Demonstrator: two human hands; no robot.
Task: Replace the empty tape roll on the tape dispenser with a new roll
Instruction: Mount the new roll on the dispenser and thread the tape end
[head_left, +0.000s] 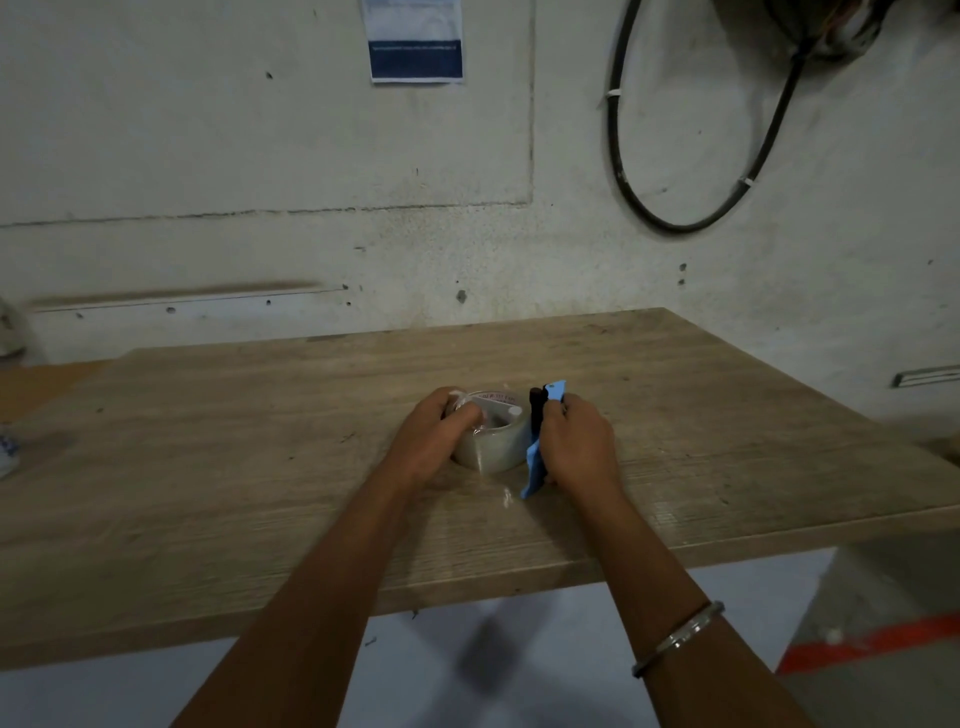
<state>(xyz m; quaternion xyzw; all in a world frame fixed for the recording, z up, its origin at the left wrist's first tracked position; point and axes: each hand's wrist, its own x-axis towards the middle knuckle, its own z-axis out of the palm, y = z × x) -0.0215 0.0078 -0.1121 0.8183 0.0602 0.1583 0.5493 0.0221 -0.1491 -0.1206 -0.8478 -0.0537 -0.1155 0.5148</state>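
Though red letters run along the clear tape roll, they are too blurry to read. It sits mid-table, gripped by the left hand. Just beside it, the right hand holds the blue tape dispenser.

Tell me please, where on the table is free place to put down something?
The wooden table shows bare wood left of the left hand, right of the right hand, and behind both up to the wall. The middle is crowded: the left hand grips the tape roll, and the right hand holds the blue dispenser.
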